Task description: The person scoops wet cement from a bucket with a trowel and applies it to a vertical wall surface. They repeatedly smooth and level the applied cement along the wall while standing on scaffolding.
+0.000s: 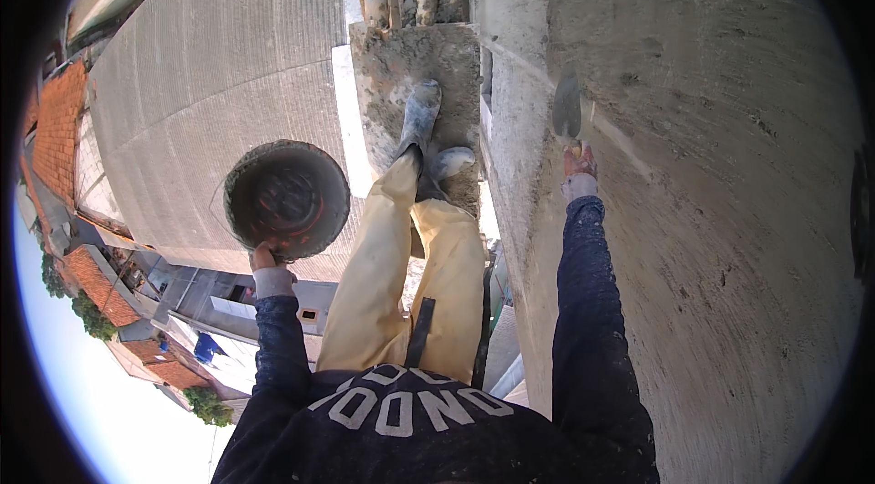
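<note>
My left hand [264,258] grips the near rim of a dark round bucket [287,197], held out to the left and tilted so that its inside shows. Grey smears coat the inner wall; the bottom has a few reddish streaks. On the right, my right hand [579,163] is closed around the handle of a trowel [567,108], whose grey pointed blade aims away from me. The blade is close to the rough grey plastered wall [720,183]; whether it touches, I cannot tell.
My boots [421,110] stand on a narrow mortar-stained plank platform [378,65] beside the wall. Left of it, lower down, spreads a corrugated roof [228,56]. Tiled roofs [59,133] and trees [91,315] lie farther off, well below.
</note>
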`<state>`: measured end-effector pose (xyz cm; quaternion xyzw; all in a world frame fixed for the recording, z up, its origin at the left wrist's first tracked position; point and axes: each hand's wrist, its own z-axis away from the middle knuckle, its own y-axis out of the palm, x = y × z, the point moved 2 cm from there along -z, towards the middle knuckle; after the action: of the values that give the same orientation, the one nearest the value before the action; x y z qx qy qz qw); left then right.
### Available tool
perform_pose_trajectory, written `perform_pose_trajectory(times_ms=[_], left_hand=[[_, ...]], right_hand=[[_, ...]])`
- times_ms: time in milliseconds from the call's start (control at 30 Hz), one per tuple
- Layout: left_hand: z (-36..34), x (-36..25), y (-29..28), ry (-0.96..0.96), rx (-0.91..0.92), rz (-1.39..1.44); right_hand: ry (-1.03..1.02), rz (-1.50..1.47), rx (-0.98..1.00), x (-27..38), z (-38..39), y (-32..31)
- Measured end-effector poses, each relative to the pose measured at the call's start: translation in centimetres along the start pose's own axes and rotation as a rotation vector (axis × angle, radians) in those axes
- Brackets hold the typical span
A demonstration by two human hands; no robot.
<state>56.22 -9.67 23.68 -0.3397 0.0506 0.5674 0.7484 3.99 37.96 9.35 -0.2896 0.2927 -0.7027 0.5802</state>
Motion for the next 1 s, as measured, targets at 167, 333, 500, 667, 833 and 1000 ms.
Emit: perform_pose_trajectory(times_ms=[167,333,500,667,833,1000], left_hand=[[0.0,-1.1,0.9,0.023,-0.010,0.013],[-0.1,-1.6,0.9,0.046,-0.034,0.024],[-0.2,-1.5,1.0,0.105,-0.031,-0.016],[-0.3,-0.7,0.4,0.084,-0.014,0.019],[-0.2,0.7,0.9,0.041,0.086,0.022],[0.8,1.1,2.5,0.037,0.083,0.095]], right_hand=[[0.139,-0.043,0.011,-0.2,-8.4,5.0],[-0.019,-0.214,-0.112,-2.6,-15.6,8.3],[-0.015,-0.039,-0.196,-4.1,-13.1,4.4],[-0.020,-0.092,-0.246,-2.5,-4.8,-1.3],[-0.031,0.070,-0.409,-1.4,3.3,-3.4],[-0.382,0.063,-0.270,4.2,13.5,-6.1]])
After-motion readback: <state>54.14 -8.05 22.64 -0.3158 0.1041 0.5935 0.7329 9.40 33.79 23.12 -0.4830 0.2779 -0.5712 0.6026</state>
